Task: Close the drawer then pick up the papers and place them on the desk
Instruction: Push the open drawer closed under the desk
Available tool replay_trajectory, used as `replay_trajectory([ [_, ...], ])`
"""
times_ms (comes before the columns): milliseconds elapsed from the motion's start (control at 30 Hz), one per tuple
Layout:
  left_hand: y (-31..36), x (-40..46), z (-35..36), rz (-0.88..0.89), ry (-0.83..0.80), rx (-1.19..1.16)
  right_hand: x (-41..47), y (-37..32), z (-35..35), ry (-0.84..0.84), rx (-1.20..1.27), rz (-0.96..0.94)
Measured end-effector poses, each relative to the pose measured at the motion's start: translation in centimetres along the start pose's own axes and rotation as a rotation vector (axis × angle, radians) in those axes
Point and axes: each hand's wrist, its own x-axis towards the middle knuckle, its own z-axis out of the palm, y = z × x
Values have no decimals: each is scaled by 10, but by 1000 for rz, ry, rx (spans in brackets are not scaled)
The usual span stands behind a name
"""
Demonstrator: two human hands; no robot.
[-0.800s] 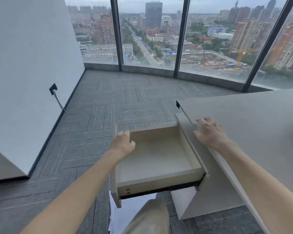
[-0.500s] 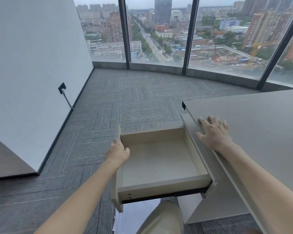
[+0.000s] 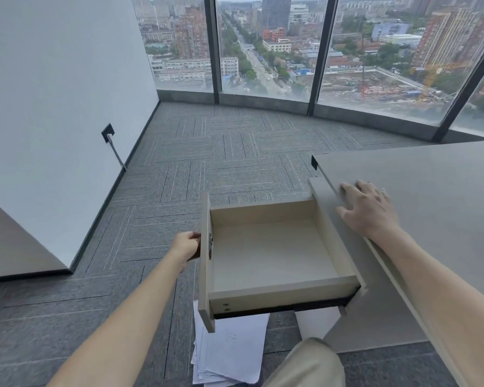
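Observation:
A pale wooden drawer [image 3: 271, 252] stands pulled far out of the grey desk [image 3: 430, 185]; nothing lies inside it. My left hand [image 3: 186, 245] is against the outer face of the drawer front [image 3: 206, 258], fingers curled on it. My right hand [image 3: 366, 209] lies flat on the desk's near corner, fingers spread, holding nothing. A loose pile of white papers [image 3: 229, 350] lies on the carpet under the drawer, partly hidden by it.
My knee in beige trousers [image 3: 308, 364] is at the bottom, beside the papers. A white wall [image 3: 53, 107] with a black socket [image 3: 107, 133] runs along the left. Tall windows [image 3: 263, 46] close the far side. Grey carpet [image 3: 221, 152] lies between.
My left hand has slid from the drawer's front rim down onto the outside of the front panel. My right hand has settled flat on the desk corner. The view has shifted left.

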Motion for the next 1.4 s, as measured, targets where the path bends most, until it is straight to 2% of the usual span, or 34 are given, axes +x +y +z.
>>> replay_trajectory([
  [167, 7, -2, 11, -40, -18, -58, 0, -1, 0, 7, -10, 8],
  [433, 25, -9, 52, -69, -146, -160, -1, -6, -5, 15, 5, 25],
  [900, 34, 7, 160, -11, -313, -176, -2, -5, -8, 11, 43, 31],
  [1400, 50, 6, 242, -3, -456, -195, -3, -6, -9, 23, 48, 33],
])
